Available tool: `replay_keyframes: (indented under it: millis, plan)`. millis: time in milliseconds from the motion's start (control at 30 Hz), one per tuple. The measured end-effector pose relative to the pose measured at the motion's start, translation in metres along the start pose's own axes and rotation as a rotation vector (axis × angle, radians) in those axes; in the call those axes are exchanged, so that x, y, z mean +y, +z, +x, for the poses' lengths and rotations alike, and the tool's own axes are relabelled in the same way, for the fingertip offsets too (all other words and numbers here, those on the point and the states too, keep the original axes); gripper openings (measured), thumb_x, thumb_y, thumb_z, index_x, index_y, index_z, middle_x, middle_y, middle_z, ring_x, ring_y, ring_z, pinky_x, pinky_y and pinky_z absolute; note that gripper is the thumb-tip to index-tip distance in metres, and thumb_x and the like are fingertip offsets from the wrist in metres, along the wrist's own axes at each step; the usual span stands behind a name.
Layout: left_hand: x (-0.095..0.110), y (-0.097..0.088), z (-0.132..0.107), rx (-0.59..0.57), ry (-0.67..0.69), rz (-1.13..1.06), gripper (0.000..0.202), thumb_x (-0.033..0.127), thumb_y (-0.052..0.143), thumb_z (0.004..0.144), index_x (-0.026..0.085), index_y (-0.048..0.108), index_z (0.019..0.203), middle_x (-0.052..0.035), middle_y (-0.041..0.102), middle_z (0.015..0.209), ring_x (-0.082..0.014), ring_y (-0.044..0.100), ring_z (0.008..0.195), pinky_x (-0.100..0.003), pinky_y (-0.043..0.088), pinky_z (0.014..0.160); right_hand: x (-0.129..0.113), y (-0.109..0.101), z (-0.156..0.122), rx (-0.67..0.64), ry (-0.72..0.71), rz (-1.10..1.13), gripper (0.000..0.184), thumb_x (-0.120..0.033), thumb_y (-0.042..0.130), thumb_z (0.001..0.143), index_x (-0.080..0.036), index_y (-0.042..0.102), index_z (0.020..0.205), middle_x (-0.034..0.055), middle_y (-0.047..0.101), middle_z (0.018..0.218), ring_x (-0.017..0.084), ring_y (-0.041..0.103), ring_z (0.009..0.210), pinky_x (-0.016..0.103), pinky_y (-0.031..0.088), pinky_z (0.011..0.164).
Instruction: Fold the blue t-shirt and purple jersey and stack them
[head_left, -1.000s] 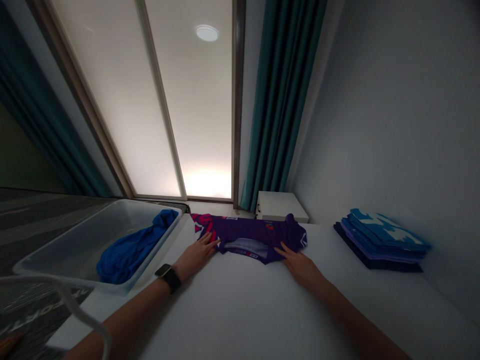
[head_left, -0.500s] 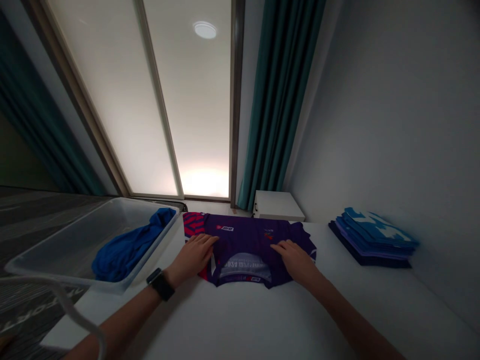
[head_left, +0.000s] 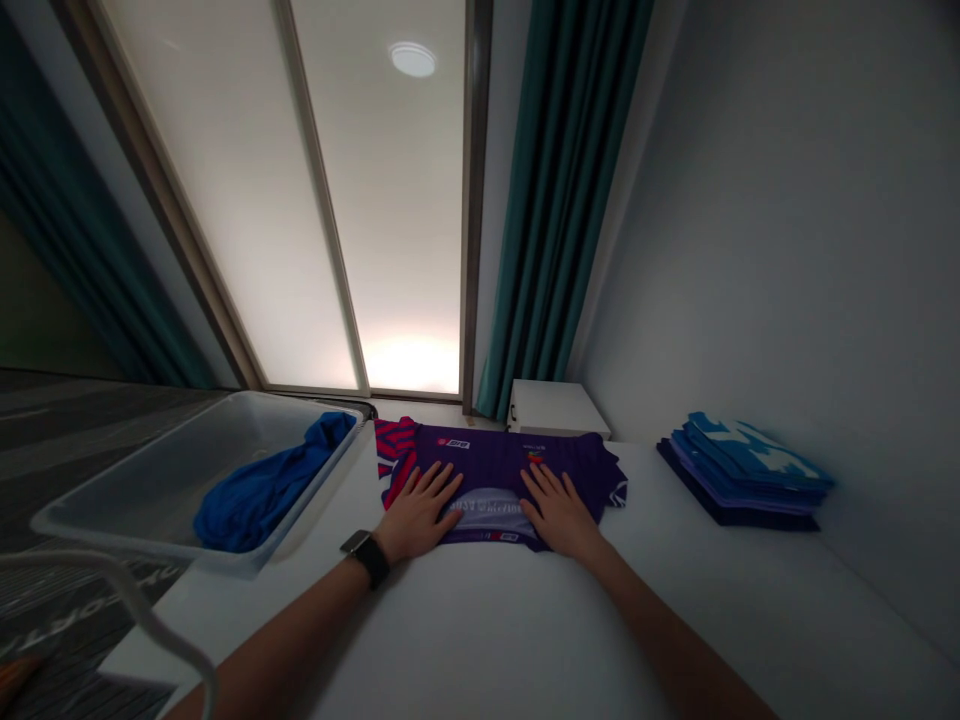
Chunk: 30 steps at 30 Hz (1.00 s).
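Note:
A purple T-shirt point(head_left: 487, 465) with red-patterned and white-trimmed sleeves lies on the white table point(head_left: 510, 630), its collar edge towards me. Flat on its left part rests my left hand point(head_left: 418, 512), fingers spread; a dark watch is on that wrist. My right hand point(head_left: 559, 508) presses on the right part of the shirt, its fingers also stretched and apart. Between the hands shows a light grey panel with printed lettering. Parts of the cloth are hidden beneath both palms.
On the left stands a translucent plastic tub point(head_left: 142, 480) with a crumpled blue garment point(head_left: 262, 495) in it. A stack of folded blue and purple garments point(head_left: 742, 470) lies on the right, near the wall. A white cabinet point(head_left: 559, 405) is behind the table.
Both hands have gone from bent, pinching fingers at the cloth to lying flat with fingers spread. They are closer together, and the shirt's near edge lies smoother and slightly farther from me.

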<state>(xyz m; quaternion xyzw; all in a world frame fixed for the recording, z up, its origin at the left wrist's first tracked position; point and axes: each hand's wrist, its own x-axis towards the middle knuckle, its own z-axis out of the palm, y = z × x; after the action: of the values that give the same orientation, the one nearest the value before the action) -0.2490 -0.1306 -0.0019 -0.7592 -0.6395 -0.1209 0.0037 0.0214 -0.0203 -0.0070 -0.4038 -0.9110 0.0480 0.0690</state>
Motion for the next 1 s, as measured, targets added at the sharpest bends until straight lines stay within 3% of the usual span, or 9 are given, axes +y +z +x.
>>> replay_keyframes:
  millis: [333, 533, 633, 733, 833, 1000]
  plan:
    - [0.031, 0.001, -0.045, 0.022, 0.0, 0.02, 0.06, 0.055, 0.038, 0.096, 0.032, 0.027, 0.151, -0.0062, 0.03, 0.156, -0.0341, 0.023, 0.144, -0.063, 0.02, 0.112, -0.027, 0.005, -0.059, 0.039, 0.036, -0.017, 0.063, -0.053, 0.027, 0.098, -0.02, 0.029, 0.151, 0.0104, 0.024, 0.157, 0.028, 0.016, 0.146, 0.057, 0.011, 0.116]
    - [0.052, -0.003, -0.072, -0.005, -0.049, 0.045, 0.06, 0.056, 0.036, 0.096, 0.034, 0.027, 0.151, -0.0029, 0.029, 0.157, -0.0325, 0.024, 0.143, -0.059, 0.02, 0.113, -0.038, 0.002, -0.086, -0.009, 0.062, 0.011, 0.067, -0.057, 0.027, 0.096, -0.02, 0.028, 0.151, 0.0079, 0.024, 0.158, 0.029, 0.016, 0.146, 0.056, 0.01, 0.116]
    - [0.053, -0.013, -0.063, -0.015, -0.063, 0.027, 0.06, 0.056, 0.036, 0.096, 0.031, 0.03, 0.15, -0.0047, 0.039, 0.152, -0.0314, 0.034, 0.139, -0.056, 0.028, 0.111, -0.035, -0.01, -0.079, -0.014, 0.044, 0.046, 0.061, -0.054, 0.031, 0.096, -0.019, 0.041, 0.146, 0.0104, 0.038, 0.152, 0.029, 0.029, 0.141, 0.052, 0.021, 0.115]
    - [0.042, -0.022, -0.04, 0.039, -0.044, 0.017, 0.055, 0.049, 0.038, 0.097, 0.027, 0.036, 0.148, -0.007, 0.045, 0.148, -0.028, 0.041, 0.134, -0.049, 0.035, 0.108, -0.026, -0.02, -0.058, 0.043, -0.057, 0.091, 0.05, -0.033, 0.026, 0.099, -0.015, 0.054, 0.135, 0.0124, 0.052, 0.141, 0.023, 0.043, 0.133, 0.042, 0.031, 0.113]
    - [0.023, -0.021, -0.014, 0.098, 0.004, 0.038, 0.051, 0.042, 0.039, 0.097, 0.023, 0.041, 0.145, -0.0083, 0.041, 0.15, -0.0257, 0.039, 0.135, -0.044, 0.033, 0.111, -0.015, -0.019, -0.034, 0.056, -0.107, 0.09, 0.05, -0.024, 0.026, 0.096, -0.012, 0.049, 0.139, 0.0128, 0.044, 0.147, 0.021, 0.036, 0.137, 0.039, 0.027, 0.115]
    - [-0.002, 0.0, 0.013, 0.066, 0.014, 0.048, 0.05, 0.041, 0.04, 0.097, 0.022, 0.044, 0.143, -0.0102, 0.043, 0.149, -0.0257, 0.039, 0.137, -0.045, 0.029, 0.114, 0.001, -0.008, -0.023, -0.041, 0.042, 0.027, 0.055, -0.042, 0.028, 0.098, -0.02, 0.034, 0.149, 0.0078, 0.027, 0.157, 0.022, 0.018, 0.146, 0.046, 0.013, 0.118]
